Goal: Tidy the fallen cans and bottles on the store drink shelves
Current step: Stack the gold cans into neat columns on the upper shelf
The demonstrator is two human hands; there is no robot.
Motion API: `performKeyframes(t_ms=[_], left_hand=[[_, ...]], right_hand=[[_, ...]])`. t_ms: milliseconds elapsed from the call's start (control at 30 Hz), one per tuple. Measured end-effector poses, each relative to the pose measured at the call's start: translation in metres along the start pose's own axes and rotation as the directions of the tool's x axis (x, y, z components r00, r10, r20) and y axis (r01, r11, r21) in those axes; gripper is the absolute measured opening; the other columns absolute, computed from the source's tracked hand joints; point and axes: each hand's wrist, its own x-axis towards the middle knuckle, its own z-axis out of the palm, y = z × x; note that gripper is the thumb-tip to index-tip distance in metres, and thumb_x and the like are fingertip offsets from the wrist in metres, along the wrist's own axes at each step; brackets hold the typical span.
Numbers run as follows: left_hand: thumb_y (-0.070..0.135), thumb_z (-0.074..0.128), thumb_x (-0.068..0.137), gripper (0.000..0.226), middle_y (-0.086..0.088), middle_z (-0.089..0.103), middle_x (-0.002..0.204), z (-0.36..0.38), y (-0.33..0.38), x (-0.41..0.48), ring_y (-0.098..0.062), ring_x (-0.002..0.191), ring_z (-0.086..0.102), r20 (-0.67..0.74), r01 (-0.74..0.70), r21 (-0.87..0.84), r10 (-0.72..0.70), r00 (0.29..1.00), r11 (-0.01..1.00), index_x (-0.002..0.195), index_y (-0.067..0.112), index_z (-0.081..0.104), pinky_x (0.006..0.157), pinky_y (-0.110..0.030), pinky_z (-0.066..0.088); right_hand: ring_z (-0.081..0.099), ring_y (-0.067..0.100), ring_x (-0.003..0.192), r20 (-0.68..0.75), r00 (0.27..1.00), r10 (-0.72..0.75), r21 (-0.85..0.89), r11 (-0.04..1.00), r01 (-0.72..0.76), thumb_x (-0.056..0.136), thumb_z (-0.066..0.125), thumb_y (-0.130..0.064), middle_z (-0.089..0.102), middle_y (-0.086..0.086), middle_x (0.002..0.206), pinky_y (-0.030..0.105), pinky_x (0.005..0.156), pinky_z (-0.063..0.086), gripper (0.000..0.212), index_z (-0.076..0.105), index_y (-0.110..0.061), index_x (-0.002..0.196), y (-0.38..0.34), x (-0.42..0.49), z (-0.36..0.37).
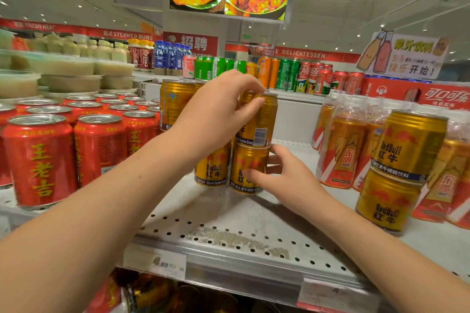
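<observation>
Gold-can stack [254, 146], two high, stands at mid-shelf between the person's hands. Nearest me, the perforated shelf [229, 234] lies bare behind its price tag [165, 265]. Just beyond, the right hand [284, 178] curls thumb and fingers round the lower can [248, 162], steadying it, I'd say. The left hand [221, 109] grips the upper can [262, 122] near its top rim, likely to seat it squarely. A neighbouring gold can [212, 170] stands just left of the lower one. To the right, a second gold stack [401, 160] fronts bottles [346, 145] of orange drink. To the left are red cans [40, 157] in upright rows. Farther back, lidded tubs [66, 66] hold something pale, and soda cans [287, 73] line the far shelf.
</observation>
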Motion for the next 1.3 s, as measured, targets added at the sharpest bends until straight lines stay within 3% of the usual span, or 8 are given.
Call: performKeyframes(t_ms=[167,433,633,800,967,1067,1200,1300], left_hand=[[0.041,0.062,0.099,0.024,0.009,0.055,0.113,0.005,0.007,0.005,-0.005,0.088,0.054,-0.04,0.008,0.017,-0.008,0.999,1.0,0.119,0.03,0.07,0.085,-0.03,0.058],[0.036,0.062,0.1,0.021,0.012,0.052,0.106,-0.001,0.006,0.01,-0.002,0.082,0.056,0.037,0.047,-0.039,-0.046,0.998,0.998,0.119,0.032,0.07,0.08,-0.025,0.056],[0.037,0.061,0.1,0.032,0.01,0.051,0.125,-0.002,0.003,0.002,-0.003,0.078,0.062,0.012,0.027,-0.033,-0.027,1.0,0.999,0.132,0.03,0.061,0.079,-0.022,0.056],[0.029,0.06,0.102,0.013,0.012,0.061,0.104,0.007,0.011,-0.017,-0.005,0.08,0.06,-0.121,-0.105,-0.112,0.092,0.988,0.988,0.113,0.026,0.066,0.07,-0.02,0.051],[0.031,0.06,0.102,0.01,0.01,0.066,0.073,0.033,0.009,-0.056,-0.013,0.066,0.063,-0.095,-0.05,-0.209,0.03,0.995,0.977,0.095,0.03,0.067,0.055,-0.036,0.049],[0.035,0.058,0.099,0.012,0.004,0.065,0.068,0.037,-0.001,-0.068,-0.017,0.06,0.063,-0.112,0.017,-0.232,-0.044,0.993,0.972,0.093,0.029,0.066,0.053,-0.04,0.049],[0.034,0.058,0.098,0.012,0.001,0.064,0.067,0.039,-0.007,-0.071,-0.021,0.058,0.061,-0.116,0.076,-0.289,-0.114,0.987,0.954,0.092,0.027,0.065,0.052,-0.043,0.049],[0.035,0.057,0.098,0.013,0.0,0.064,0.067,0.042,-0.009,-0.07,-0.023,0.059,0.061,-0.117,0.112,-0.317,-0.156,0.981,0.942,0.091,0.026,0.065,0.052,-0.046,0.05]], right_hand=[[0.058,-0.015,0.086,-0.061,0.998,-0.008,-0.065,0.998,0.004,0.072,0.076,-0.065,0.064,-0.024,0.1,0.016,0.063,0.046,0.056,0.049,-0.048,0.118,-0.001,0.0,0.006],[0.06,-0.015,0.084,0.01,1.0,0.019,-0.049,0.999,-0.018,0.077,0.076,-0.059,0.062,-0.032,0.097,0.011,0.062,0.044,0.045,0.05,-0.053,0.113,-0.006,0.006,0.005],[0.067,0.006,0.107,0.148,0.981,0.122,0.14,0.98,-0.143,0.077,0.077,-0.045,0.068,-0.01,0.122,0.034,0.092,0.056,0.059,0.056,-0.033,0.132,-0.006,0.007,-0.012],[0.07,0.02,0.097,-0.184,0.951,0.249,0.126,0.965,-0.228,0.093,0.059,-0.024,0.069,-0.001,0.103,0.046,0.089,0.058,0.039,0.057,-0.023,0.132,0.007,0.01,-0.037],[0.066,0.017,0.083,-0.178,0.967,0.181,-0.042,0.981,-0.191,0.094,0.057,-0.035,0.064,-0.005,0.11,0.021,0.06,0.052,0.042,0.051,-0.028,0.134,0.006,0.044,-0.029],[0.062,0.021,0.096,-0.119,0.973,0.197,-0.097,0.973,-0.209,0.093,0.063,-0.046,0.056,0.001,0.131,0.031,0.071,0.049,0.06,0.041,-0.025,0.145,0.013,0.072,-0.019],[0.058,0.027,0.12,-0.027,0.977,0.21,-0.107,0.971,-0.212,0.093,0.068,-0.035,0.05,0.008,0.147,0.04,0.093,0.053,0.069,0.034,-0.021,0.152,0.029,0.095,-0.002],[0.055,0.027,0.126,0.037,0.986,0.163,-0.061,0.985,-0.16,0.096,0.065,-0.019,0.05,0.009,0.147,0.026,0.082,0.055,0.063,0.036,-0.016,0.152,0.037,0.105,0.006]])
